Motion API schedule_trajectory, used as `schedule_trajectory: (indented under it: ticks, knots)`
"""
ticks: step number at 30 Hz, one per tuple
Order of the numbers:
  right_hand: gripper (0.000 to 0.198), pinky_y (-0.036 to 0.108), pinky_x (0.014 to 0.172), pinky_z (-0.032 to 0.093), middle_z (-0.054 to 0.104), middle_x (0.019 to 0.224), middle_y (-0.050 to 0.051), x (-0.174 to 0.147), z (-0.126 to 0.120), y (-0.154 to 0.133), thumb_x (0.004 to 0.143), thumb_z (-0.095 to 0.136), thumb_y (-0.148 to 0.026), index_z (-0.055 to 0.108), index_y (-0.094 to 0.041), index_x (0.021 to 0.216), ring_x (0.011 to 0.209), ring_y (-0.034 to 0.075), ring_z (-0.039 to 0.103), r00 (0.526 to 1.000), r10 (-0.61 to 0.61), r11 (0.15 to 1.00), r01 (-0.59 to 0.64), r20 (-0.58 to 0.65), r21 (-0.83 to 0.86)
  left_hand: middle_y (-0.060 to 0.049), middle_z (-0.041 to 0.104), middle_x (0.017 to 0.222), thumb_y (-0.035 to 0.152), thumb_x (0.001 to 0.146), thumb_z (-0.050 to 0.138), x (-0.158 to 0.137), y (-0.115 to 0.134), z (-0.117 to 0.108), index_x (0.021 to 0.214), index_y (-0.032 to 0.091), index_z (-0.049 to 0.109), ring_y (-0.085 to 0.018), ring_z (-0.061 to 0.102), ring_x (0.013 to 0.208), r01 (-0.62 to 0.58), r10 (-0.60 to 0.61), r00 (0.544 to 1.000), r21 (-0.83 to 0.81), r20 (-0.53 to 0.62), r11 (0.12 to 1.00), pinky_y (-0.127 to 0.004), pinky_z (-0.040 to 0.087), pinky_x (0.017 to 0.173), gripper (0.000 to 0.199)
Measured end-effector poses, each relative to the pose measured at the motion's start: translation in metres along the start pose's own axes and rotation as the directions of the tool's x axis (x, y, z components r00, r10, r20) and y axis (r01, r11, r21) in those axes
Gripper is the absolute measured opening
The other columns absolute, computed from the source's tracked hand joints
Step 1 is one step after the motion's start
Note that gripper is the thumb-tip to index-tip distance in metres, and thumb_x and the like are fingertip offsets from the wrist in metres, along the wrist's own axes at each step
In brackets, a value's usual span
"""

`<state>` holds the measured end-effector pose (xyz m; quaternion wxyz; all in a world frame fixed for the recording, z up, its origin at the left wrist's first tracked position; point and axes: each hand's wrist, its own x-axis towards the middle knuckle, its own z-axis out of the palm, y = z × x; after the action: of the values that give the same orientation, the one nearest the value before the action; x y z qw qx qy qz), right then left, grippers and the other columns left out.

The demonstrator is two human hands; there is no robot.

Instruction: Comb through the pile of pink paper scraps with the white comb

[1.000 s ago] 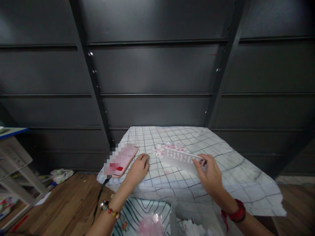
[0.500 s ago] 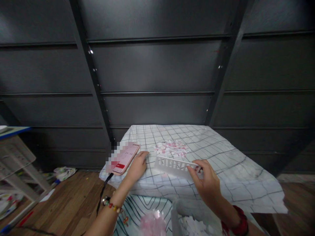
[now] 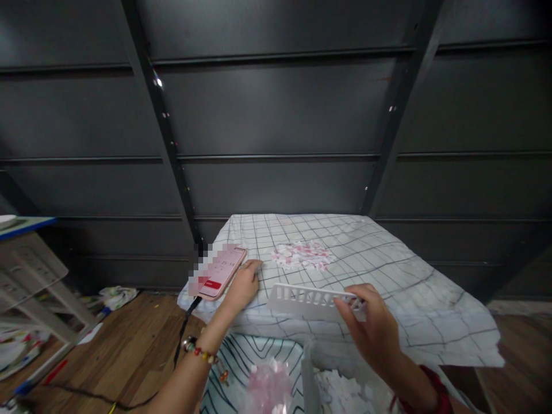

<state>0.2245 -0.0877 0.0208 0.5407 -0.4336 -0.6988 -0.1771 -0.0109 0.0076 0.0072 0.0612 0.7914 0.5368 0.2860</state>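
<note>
My right hand (image 3: 373,328) grips the right end of a white plastic basket with a slotted side (image 3: 302,302), thumb in front and fingers over its top edge. The basket is at the front edge of the table; its inside is hidden from this angle. Just beyond it lies a loose pile of small pink and white paper pieces (image 3: 304,255). My left hand (image 3: 245,282) rests on the checked cloth (image 3: 353,247), fingers stretched toward the pile and holding nothing. Close beside that hand is a pink-edged phone (image 3: 222,273) with a lit screen.
Below the table edge, a clear bin (image 3: 307,374) holds white paper pieces, next to a pink bundle in clear plastic (image 3: 269,385) on striped fabric (image 3: 230,351). A black cable (image 3: 183,333) runs from the phone. A dark panelled wall (image 3: 276,115) rises behind; a white-framed stand (image 3: 38,276) is left.
My right hand has drawn the basket slightly toward me and to the right, away from the paper pile. The left hand stays by the phone. The view has shifted a little.
</note>
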Motion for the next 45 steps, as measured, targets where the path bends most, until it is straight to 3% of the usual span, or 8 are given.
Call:
schedule_trajectory:
  ticks: [2,8,11,16,26,32,40,45]
  knots:
    - [0.008,0.025,0.052,0.042,0.05,0.065,-0.001,0.009,-0.001,0.016,0.083,0.048,-0.029,0.046,-0.022,0.087,0.056,0.013,0.05,0.996,0.012,0.998,-0.017,-0.084,-0.055,-0.012,0.059,0.111,-0.001,0.073,0.037,-0.001,0.001,0.002,0.107,0.01,0.056,-0.02,0.053,0.106,-0.008,0.008,1.0,0.005,-0.008,1.0,-0.034,0.036,0.099,0.041]
    - [0.019,0.028,0.058,0.042,0.053,0.073,0.001,0.04,0.0,0.083,0.08,0.051,-0.037,0.048,-0.02,0.089,0.063,0.015,0.05,0.984,0.133,0.982,-0.148,-0.12,-0.122,-0.011,0.057,0.11,0.006,0.08,0.037,-0.003,0.001,0.009,0.106,0.011,0.055,-0.021,0.052,0.104,-0.07,0.07,0.998,0.042,0.005,0.997,-0.035,0.039,0.096,0.032]
    - [0.02,0.029,0.059,0.041,0.053,0.073,0.001,0.046,0.002,0.099,0.08,0.051,-0.037,0.049,-0.019,0.089,0.063,0.015,0.05,0.984,0.154,0.98,-0.165,-0.093,-0.113,-0.01,0.056,0.11,0.006,0.08,0.038,-0.002,0.0,0.01,0.105,0.013,0.055,-0.02,0.052,0.104,-0.077,0.078,0.997,0.065,0.0,0.995,-0.035,0.039,0.096,0.031]
    - [0.017,0.028,0.059,0.041,0.051,0.071,0.0,0.038,0.004,0.09,0.081,0.051,-0.035,0.05,-0.02,0.089,0.062,0.014,0.049,0.996,0.083,0.992,-0.085,-0.029,-0.097,-0.011,0.055,0.11,0.006,0.08,0.039,-0.003,0.003,0.009,0.106,0.011,0.055,-0.02,0.052,0.104,-0.066,0.065,0.998,0.08,0.017,0.995,-0.033,0.038,0.097,0.031]
    - [0.012,0.027,0.058,0.041,0.048,0.07,-0.001,0.038,0.019,0.073,0.082,0.051,-0.03,0.048,-0.021,0.089,0.061,0.013,0.048,0.999,-0.016,0.999,0.015,-0.032,-0.032,-0.011,0.055,0.11,0.007,0.079,0.04,-0.002,0.0,0.011,0.106,0.011,0.055,-0.02,0.051,0.104,-0.078,0.077,0.997,0.082,0.023,0.994,-0.032,0.039,0.096,0.031]
    - [0.014,0.028,0.059,0.041,0.049,0.071,0.0,0.044,0.02,0.077,0.082,0.051,-0.031,0.047,-0.021,0.091,0.062,0.014,0.048,0.999,0.014,0.999,-0.016,-0.041,-0.042,-0.011,0.055,0.111,0.006,0.079,0.04,-0.002,0.0,0.011,0.106,0.011,0.054,-0.02,0.05,0.105,-0.078,0.076,0.997,0.09,0.025,0.993,-0.033,0.038,0.098,0.031]
    - [0.013,0.028,0.059,0.041,0.05,0.072,0.0,0.044,0.019,0.084,0.082,0.051,-0.031,0.048,-0.021,0.09,0.062,0.014,0.047,0.997,-0.042,0.999,0.043,0.07,-0.02,-0.01,0.056,0.109,0.007,0.079,0.04,-0.003,0.001,0.01,0.105,0.012,0.055,-0.02,0.051,0.104,-0.086,0.084,0.996,0.082,0.019,0.993,-0.034,0.04,0.095,0.03]
    - [0.014,0.028,0.059,0.04,0.05,0.07,0.0,0.042,0.017,0.092,0.081,0.052,-0.032,0.049,-0.021,0.088,0.061,0.014,0.048,0.999,0.006,1.0,-0.005,0.053,-0.024,-0.012,0.055,0.11,0.008,0.079,0.04,-0.003,0.001,0.011,0.105,0.011,0.055,-0.02,0.051,0.105,-0.086,0.085,0.996,0.091,0.017,0.992,-0.034,0.04,0.095,0.031]
